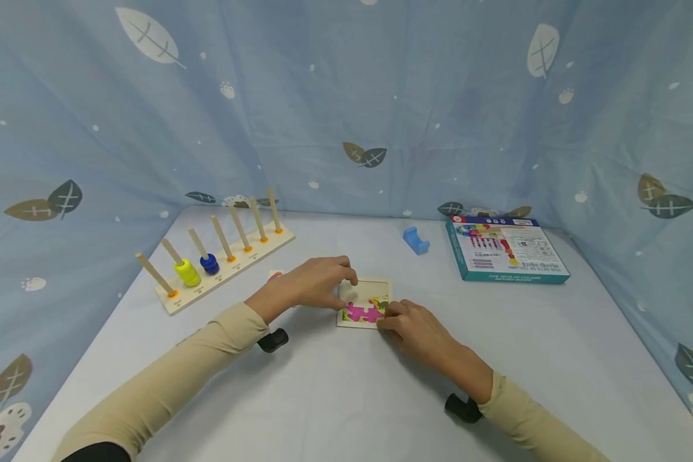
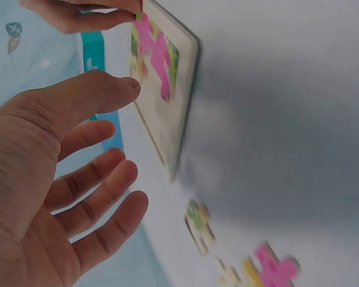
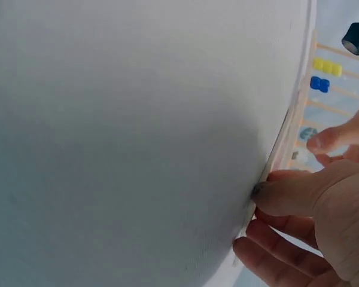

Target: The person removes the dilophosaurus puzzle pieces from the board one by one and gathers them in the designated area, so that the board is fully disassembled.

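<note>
A small wooden jigsaw puzzle board (image 1: 368,286) lies on the table, its near part filled with pink and green pieces (image 1: 362,313). The far part of the tray is bare wood. My right hand (image 1: 418,330) holds the board's near right edge, thumb and curled fingers at its rim; the fingertips hide that corner. Over the board's left side hovers my left hand (image 1: 317,282), thumb and fingers spread apart with nothing between them. In the left wrist view, loose puzzle pieces lie beyond the board: a green and tan piece (image 2: 198,227) and a pink one (image 2: 275,267).
At the left stands a wooden peg rack (image 1: 231,265) with yellow rings (image 1: 187,273) and blue rings (image 1: 210,264). A blue plastic holder (image 1: 416,240) lies behind the board. A flat teal-edged box (image 1: 505,250) rests at the back right. Patterned blue cloth hangs behind the table.
</note>
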Available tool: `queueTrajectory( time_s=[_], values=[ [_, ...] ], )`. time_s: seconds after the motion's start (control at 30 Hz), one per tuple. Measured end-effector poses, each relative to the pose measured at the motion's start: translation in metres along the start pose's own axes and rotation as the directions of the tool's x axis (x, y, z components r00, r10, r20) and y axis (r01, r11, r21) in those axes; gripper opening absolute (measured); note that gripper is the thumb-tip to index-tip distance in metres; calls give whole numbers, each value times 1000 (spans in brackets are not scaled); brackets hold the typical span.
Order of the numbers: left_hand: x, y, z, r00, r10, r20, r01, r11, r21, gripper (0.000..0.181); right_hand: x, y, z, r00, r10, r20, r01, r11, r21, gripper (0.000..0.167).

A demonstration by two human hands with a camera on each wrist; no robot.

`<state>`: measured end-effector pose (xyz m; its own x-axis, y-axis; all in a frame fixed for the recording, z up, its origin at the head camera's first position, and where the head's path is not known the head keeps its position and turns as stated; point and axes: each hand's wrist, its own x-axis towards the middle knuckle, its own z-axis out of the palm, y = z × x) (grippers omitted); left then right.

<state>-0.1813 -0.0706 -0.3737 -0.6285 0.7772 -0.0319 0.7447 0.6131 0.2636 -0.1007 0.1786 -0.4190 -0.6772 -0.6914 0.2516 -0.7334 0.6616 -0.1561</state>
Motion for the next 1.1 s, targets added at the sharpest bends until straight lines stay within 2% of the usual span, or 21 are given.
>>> queueTrajectory(
  time_s=[0.2,0.47,0.67,0.9,1.1],
  values=[
    [18,8,5,999,2,36,-3,1000,4,43,-2,2,1,999,-40,-11,39,999,-21,24],
    [34,15,10,997,-5,81,5,1000,0,41,-2,5,4,998,-55,-17,55,998,-24,22],
    [45,18,16,995,24,96,-24,1000,6,40,-2,7,3,998,-59,-25,59,998,-1,22],
    [55,22,21,994,49,100,-53,998,28,40,-4,8,4,998,-57,-42,57,998,14,23],
    [57,24,23,993,52,108,-53,999,8,40,-4,8,5,996,-67,-62,68,997,23,23]
  ],
)
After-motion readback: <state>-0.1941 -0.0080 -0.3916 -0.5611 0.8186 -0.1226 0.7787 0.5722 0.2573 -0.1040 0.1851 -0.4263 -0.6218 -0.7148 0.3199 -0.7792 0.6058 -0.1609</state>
